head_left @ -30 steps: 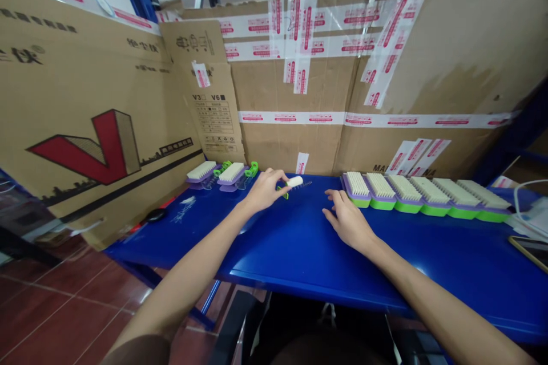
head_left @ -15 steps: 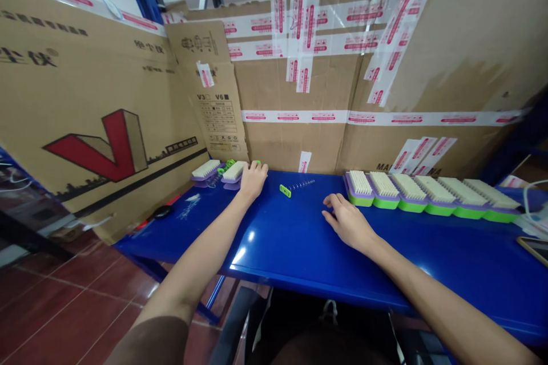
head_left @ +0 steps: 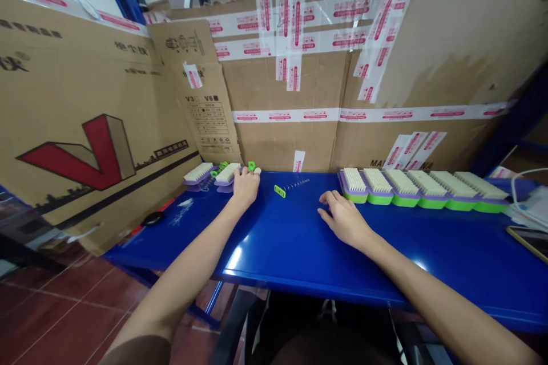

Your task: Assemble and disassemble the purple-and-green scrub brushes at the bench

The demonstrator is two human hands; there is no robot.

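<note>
My left hand (head_left: 246,188) is at the back of the blue table, its fingers bent down and closed at a small green plastic piece (head_left: 252,166); the fingertips are mostly hidden. Just left of it lies a purple brush with pale bristles (head_left: 228,172) facing up. A second such brush (head_left: 198,172) lies farther left, with green clip-like pieces (head_left: 221,169) between the two. My right hand (head_left: 345,214) rests on the table, fingers loosely curved, thumb apart, holding nothing. Between my hands lie a flat green piece (head_left: 279,191) and a thin coil spring (head_left: 298,184).
Several purple-and-green brushes (head_left: 402,191) stand in a row at the back right, bristles up. Cardboard walls (head_left: 282,142) close off the back and left. A phone (head_left: 531,239) and a white cable (head_left: 524,197) are at the right edge. A dark object (head_left: 153,218) sits at the left edge.
The view has turned a little to the right. My left hand has drawn slightly back toward me, and more of the green piece shows at its fingers. My right hand stays in place.
</note>
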